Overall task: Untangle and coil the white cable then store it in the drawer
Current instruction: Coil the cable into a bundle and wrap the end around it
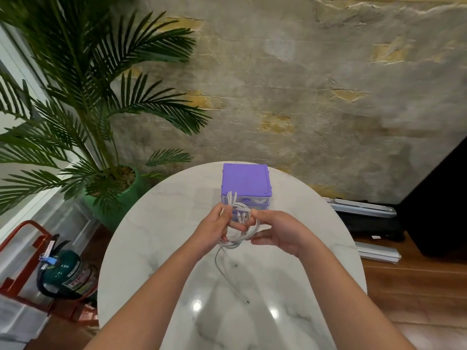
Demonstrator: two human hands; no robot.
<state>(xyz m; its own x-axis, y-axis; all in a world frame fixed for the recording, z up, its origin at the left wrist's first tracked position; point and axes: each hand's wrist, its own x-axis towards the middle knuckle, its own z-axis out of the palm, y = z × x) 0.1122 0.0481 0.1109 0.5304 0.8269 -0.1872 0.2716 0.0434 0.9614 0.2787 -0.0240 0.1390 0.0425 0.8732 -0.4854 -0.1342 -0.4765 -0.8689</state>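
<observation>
Above the round white marble table (pixel 156 223), both hands hold a bundle of white cable (pixel 242 233). My left hand (pixel 214 226) grips the loops from the left, with short loop ends sticking up past its fingers. My right hand (pixel 275 232) pinches the bundle from the right between thumb and fingers. One loose strand hangs down and trails across the table to a plug end (pixel 247 302). Just behind the hands stands a small purple drawer box (pixel 246 180); its front drawers are mostly hidden by the hands and cable.
A potted palm (pixel 83 109) in a green pot stands left of the table. A fire extinguisher (pixel 65 271) in a red stand sits on the floor at lower left. Dark cases and metal rails (pixel 366 213) lie on the floor to the right. A rough wall is behind.
</observation>
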